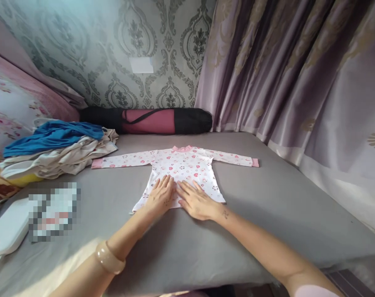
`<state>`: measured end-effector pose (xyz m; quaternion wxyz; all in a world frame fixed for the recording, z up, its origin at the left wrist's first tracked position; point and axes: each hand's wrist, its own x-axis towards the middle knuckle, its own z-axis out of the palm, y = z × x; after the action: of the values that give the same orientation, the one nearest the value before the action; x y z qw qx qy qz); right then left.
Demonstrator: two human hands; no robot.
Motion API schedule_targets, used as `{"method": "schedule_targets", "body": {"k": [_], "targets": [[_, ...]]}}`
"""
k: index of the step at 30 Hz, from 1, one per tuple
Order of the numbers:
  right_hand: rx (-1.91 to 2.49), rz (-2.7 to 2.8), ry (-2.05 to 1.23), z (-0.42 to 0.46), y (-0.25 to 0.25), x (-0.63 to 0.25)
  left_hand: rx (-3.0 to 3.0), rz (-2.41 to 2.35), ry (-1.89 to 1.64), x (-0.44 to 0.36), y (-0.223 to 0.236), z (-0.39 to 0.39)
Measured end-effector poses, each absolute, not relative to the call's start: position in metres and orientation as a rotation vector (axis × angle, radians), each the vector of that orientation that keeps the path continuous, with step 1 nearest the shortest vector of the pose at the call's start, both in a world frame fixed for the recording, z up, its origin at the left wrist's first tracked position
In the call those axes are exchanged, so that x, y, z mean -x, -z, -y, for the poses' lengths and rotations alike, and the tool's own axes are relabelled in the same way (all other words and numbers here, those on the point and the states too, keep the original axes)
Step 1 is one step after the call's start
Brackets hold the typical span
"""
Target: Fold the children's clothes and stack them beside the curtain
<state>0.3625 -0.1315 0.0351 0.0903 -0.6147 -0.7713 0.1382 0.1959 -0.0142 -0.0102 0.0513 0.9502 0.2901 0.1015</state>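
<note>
Item 1: long-sleeved shirt (pixel 184 163), white with a small pink and dark print, pink collar and cuffs. Laid out flat on a grey sheet (pixel 261 231), sleeves spread to both sides, collar placed farthest from the wearer of the camera; taken below as the landmark.

Item 2: left hand (pixel 160 192), set palm down on the lower front of the shirt, left of its middle. Fingers extended and held close together; nothing gripped. A pale bangle (pixel 109 258) is worn on the forearm, nearer than the shirt.

Item 3: right hand (pixel 196 201), laid flat across the shirt's lower edge, right of its middle. Fingers stretched and slightly parted; cloth pressed, not grasped.

Item 4: heap of clothes (pixel 73 154), topped by a blue garment (pixel 56 134), piled just beside the shirt's left cuff.

Item 5: long bag (pixel 150 121), red with black ends, laid beyond the shirt's collar.

Item 6: white object (pixel 12 225), left of the shirt and nearer; beside it a pixelated item (pixel 54 214), which cannot be identified.

Item 7: mauve curtain (pixel 252 70), hung beyond the shirt to the right.
</note>
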Motion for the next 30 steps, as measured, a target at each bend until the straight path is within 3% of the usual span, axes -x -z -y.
{"method": "schedule_targets", "body": {"k": [19, 24, 30], "targets": [[2.019, 2.139, -0.622, 0.217, -0.052, -0.423, -2.940, -0.849, -0.218, -0.162, 0.023, -0.001], [2.056, 2.015, -0.587, 0.169, -0.071, -0.438, -2.882, -0.889, -0.231, -0.174, 0.010, 0.007], [2.182, 1.807, -0.271, 0.046, -0.042, -0.462, -2.887, -1.084, -0.217, -0.185, 0.023, 0.022]]}}
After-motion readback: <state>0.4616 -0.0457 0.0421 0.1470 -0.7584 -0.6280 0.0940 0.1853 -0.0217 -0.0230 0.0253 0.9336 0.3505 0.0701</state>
